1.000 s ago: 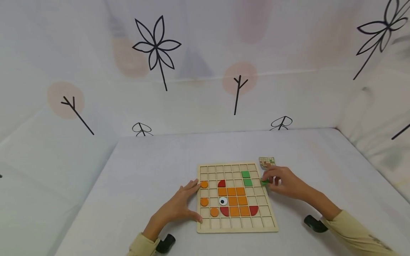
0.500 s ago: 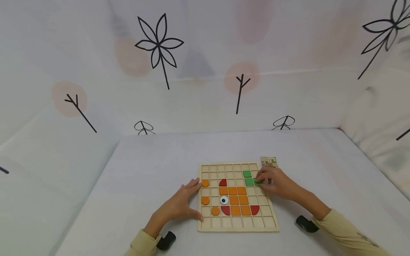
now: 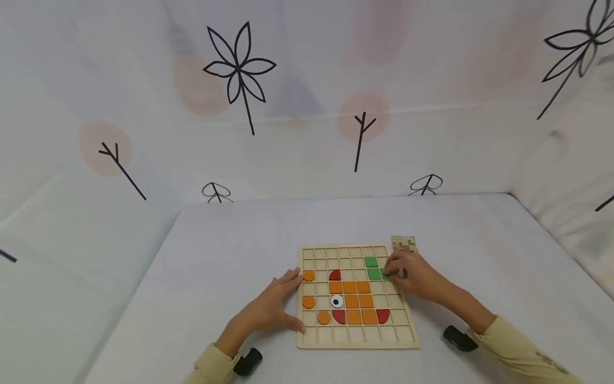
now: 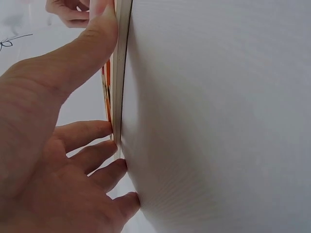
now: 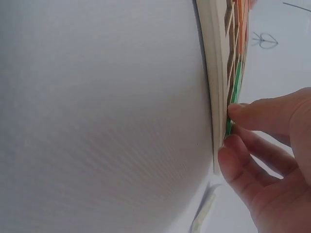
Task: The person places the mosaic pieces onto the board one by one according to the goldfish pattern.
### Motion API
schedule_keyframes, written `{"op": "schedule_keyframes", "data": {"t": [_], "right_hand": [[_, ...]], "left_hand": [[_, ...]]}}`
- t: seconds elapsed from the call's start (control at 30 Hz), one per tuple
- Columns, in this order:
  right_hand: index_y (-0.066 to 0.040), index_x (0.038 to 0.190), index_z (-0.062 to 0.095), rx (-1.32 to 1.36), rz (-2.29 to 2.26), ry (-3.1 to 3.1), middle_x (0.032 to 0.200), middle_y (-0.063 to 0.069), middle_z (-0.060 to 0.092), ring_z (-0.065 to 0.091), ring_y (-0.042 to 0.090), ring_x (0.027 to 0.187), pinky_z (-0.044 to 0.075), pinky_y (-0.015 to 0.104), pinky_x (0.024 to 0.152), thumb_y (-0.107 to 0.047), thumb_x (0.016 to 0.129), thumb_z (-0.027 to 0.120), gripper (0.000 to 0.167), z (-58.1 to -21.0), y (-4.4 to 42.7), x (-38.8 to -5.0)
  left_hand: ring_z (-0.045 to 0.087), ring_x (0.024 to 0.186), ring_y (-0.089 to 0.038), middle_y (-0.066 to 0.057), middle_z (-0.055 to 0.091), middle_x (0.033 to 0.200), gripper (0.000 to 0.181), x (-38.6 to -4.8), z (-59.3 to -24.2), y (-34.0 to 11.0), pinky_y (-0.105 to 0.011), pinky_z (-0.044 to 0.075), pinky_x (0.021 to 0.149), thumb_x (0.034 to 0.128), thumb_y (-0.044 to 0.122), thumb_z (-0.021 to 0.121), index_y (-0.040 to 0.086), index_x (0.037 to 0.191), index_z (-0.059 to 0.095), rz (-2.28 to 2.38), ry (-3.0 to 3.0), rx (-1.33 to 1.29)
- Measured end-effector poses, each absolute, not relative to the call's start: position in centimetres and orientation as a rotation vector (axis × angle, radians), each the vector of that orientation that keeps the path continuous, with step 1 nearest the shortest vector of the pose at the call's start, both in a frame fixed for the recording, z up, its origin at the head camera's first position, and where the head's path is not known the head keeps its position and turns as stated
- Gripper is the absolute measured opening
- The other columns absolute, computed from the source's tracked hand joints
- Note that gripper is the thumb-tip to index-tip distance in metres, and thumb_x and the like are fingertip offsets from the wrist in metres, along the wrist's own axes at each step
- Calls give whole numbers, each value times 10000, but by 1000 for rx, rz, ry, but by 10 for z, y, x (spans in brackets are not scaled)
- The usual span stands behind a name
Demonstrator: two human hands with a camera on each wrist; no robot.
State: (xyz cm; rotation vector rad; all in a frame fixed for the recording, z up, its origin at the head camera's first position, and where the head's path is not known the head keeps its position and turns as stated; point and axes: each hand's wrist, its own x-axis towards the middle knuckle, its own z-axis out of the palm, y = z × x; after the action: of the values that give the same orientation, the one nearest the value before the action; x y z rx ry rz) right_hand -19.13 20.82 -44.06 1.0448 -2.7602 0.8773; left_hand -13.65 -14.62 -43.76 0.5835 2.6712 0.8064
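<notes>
A wooden grid board (image 3: 336,337) lies flat on the table. My left hand (image 3: 268,305) rests along its left edge, thumb and fingers spread and touching the rim. At the upper right of the grid my right hand (image 3: 416,273) pinches a green square tile (image 5: 229,127) between thumb and fingers, at the cell beside another green tile (image 3: 374,274). One more green tile (image 3: 371,262) sits above that. Orange squares (image 3: 352,302), red quarter-round pieces (image 3: 382,316) and a round eye piece (image 3: 337,302) fill cells in the middle. The pinched tile is mostly covered by fingers in the head view.
Orange discs (image 3: 324,317) occupy cells near the board's left side. A small pattern card (image 3: 404,243) lies just beyond the board's upper right corner, partly behind the right hand. White cloth (image 3: 230,240) covers the table, with a printed cloth wall (image 3: 297,154) behind.
My right hand has moved left with the green tile, from beyond the board's right edge to a cell beside the other green tile. The left hand stays at the board's left edge.
</notes>
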Motion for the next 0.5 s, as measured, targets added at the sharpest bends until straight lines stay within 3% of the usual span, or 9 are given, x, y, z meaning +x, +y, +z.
{"op": "schedule_keyframes", "data": {"t": [0.27, 0.33, 0.4, 0.5], "right_hand": [[-102, 863, 743, 1029, 880, -2771, 938, -26, 621, 590, 128, 795, 533, 330, 715, 50, 757, 732, 185, -439, 210, -187], [-99, 884, 740, 1034, 875, -2777, 957, -14, 625, 610, 178, 866, 534, 318, 715, 41, 767, 728, 183, -437, 211, -186], [-95, 914, 735, 1032, 865, -2792, 987, 11, 627, 608, 224, 912, 529, 240, 617, 21, 778, 727, 179, -432, 213, -184], [-84, 961, 722, 1018, 857, -2794, 1036, 64, 628, 597, 254, 931, 516, 220, 604, 0, 788, 727, 192, -423, 220, -180]], "left_hand": [[173, 1428, -251, -58, 218, 1557, 1094, -138, -437, -147, -505, 152, 1142, 586, 494, 842, 78, 1467, 345, 754, 2668, 575], [170, 1429, -250, -58, 211, 1559, 1095, -138, -437, -147, -502, 151, 1143, 594, 505, 834, 79, 1471, 336, 743, 2670, 583], [184, 1425, -250, -60, 215, 1558, 1077, -138, -436, -148, -496, 158, 1143, 613, 510, 825, 78, 1471, 337, 733, 2677, 602], [260, 1400, -259, -61, 256, 1544, 1007, -136, -434, -152, -479, 255, 1119, 677, 526, 785, 70, 1463, 352, 666, 2753, 649]]}}
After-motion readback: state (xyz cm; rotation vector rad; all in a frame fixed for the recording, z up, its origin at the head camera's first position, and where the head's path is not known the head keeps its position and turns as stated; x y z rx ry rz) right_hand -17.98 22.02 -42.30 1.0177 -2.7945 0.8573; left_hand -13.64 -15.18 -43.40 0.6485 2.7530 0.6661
